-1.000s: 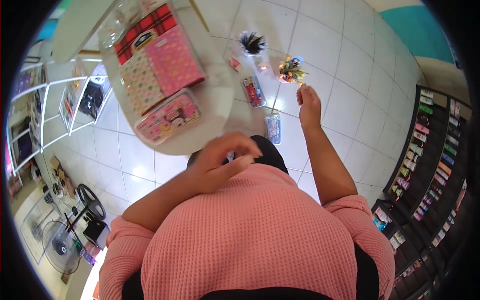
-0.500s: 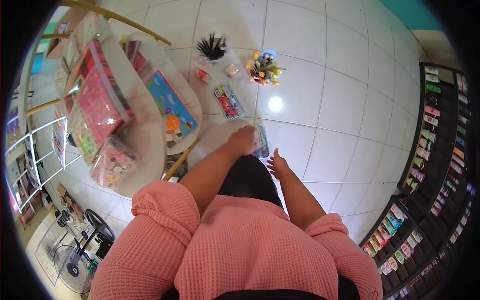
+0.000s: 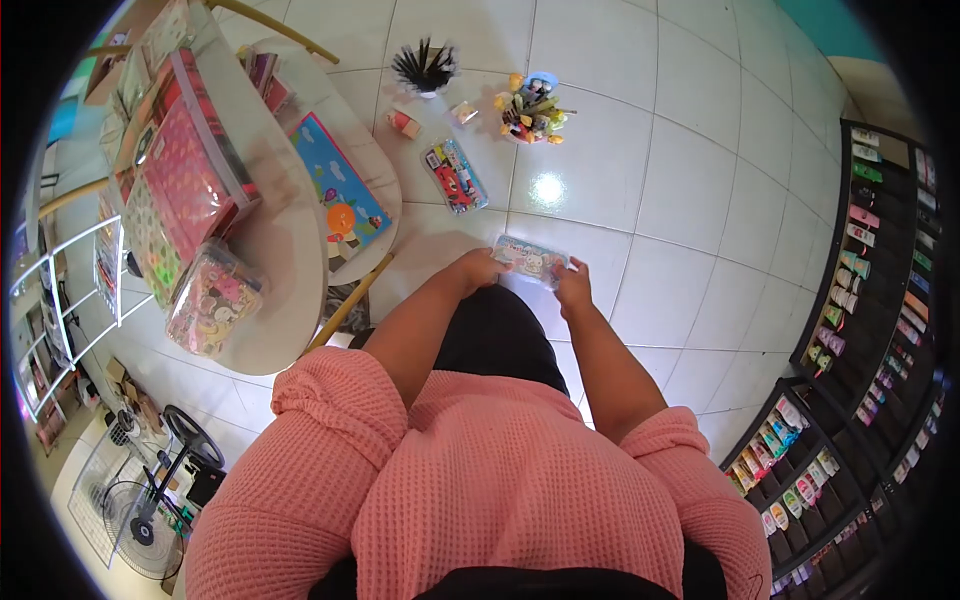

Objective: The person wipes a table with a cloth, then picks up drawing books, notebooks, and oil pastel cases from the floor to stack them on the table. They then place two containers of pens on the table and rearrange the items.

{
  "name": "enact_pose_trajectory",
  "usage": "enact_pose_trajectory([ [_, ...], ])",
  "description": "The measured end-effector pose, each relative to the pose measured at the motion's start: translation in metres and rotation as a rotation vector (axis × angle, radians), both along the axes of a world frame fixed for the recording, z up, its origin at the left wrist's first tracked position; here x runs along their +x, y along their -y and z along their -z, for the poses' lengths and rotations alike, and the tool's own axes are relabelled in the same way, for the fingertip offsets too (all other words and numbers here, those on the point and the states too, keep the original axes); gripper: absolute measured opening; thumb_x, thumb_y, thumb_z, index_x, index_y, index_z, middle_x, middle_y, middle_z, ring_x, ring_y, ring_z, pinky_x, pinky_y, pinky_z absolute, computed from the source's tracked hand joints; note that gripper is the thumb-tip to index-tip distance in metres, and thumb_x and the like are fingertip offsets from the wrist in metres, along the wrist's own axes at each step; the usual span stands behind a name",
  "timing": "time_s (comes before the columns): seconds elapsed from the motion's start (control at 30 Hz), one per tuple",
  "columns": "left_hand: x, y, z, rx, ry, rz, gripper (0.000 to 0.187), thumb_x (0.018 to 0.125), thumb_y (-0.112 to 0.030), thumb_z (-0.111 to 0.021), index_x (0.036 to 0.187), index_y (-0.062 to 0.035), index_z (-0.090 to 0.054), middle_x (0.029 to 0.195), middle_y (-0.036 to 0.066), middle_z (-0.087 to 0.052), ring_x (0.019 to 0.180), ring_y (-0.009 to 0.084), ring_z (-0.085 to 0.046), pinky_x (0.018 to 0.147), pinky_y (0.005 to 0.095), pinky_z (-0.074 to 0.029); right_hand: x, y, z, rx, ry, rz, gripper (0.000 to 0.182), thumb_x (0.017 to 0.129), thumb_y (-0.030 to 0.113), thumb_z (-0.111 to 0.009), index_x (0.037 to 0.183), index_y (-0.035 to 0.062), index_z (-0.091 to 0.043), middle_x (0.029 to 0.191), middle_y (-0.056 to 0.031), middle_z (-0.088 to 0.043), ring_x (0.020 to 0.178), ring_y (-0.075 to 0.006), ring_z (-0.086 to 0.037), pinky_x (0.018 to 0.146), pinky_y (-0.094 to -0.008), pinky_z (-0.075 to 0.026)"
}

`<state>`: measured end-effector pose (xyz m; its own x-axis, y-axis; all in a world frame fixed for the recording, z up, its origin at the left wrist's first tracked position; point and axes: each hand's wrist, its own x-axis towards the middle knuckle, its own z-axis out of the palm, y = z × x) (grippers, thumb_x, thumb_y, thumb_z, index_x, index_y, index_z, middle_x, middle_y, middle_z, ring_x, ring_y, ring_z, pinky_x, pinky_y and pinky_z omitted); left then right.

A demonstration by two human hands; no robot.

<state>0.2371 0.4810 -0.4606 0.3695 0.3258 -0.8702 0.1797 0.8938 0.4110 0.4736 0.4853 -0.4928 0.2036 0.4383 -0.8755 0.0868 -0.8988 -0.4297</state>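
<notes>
Left hand (image 3: pixel 480 270) and right hand (image 3: pixel 573 288) have fingers clamped on opposite ends of the case (image 3: pixel 530 261) (its long axis between them).

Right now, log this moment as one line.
left hand: grips pale case, left end | right hand: grips its right end | red case: on floor

From here I see glossy white floor tiles (image 3: pixel 590 190) with a bright light reflection. A pale, round-cornered table (image 3: pixel 290 320) stands on the left above a lower shelf (image 3: pixel 388 165). I see dark display shelving (image 3: pixel 825 290) on the right, a fan (image 3: pixel 142 528) lower left.
</notes>
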Motion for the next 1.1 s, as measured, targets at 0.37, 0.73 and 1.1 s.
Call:
enact_pose_trajectory([
  [0.37,-0.004,0.013,-0.167,0.205,0.093,-0.528,0.04,0.091,-0.028,-0.063,0.122,-0.006,-0.052,0.108,0.005,-0.057,0.092,0.0148,-0.053,0.082,0.0301,-0.046,-0.019,-0.107,-0.234,0.345,-0.175,-0.342,0.043,0.089,0.004,-0.06,0.13,0.0066,-0.05,0.123,-0.0089,-0.055,0.106,-0.0197,-0.059,0.085,-0.0338,-0.053],
  [0.73,-0.144,0.074,-0.374,0.535,-0.076,-0.527,0.034,0.101,-0.027,-0.047,0.097,0.0017,-0.064,0.089,0.007,-0.063,0.072,0.0112,-0.057,0.069,0.0258,-0.05,-0.142,-0.12,-0.406,0.489,-0.589,-0.797,0.053,0.089,0.0,-0.059,0.138,-0.0035,-0.04,0.122,-0.012,-0.053,0.106,-0.0189,-0.059,0.089,-0.03,-0.05],
  [1.1,-0.177,0.122,-0.381,0.791,-0.699,-0.545,0.029,0.095,-0.022,-0.057,0.113,-0.0001,-0.062,0.089,0.014,-0.066,0.072,0.0179,-0.063,0.07,0.0323,-0.051,-0.241,-0.09,-0.373,0.391,-0.618,-1.027,0.047,0.085,-0.002,-0.064,0.128,0.0018,-0.047,0.114,-0.0063,-0.062,0.105,-0.0148,-0.059,0.091,-0.0304,-0.048],
])
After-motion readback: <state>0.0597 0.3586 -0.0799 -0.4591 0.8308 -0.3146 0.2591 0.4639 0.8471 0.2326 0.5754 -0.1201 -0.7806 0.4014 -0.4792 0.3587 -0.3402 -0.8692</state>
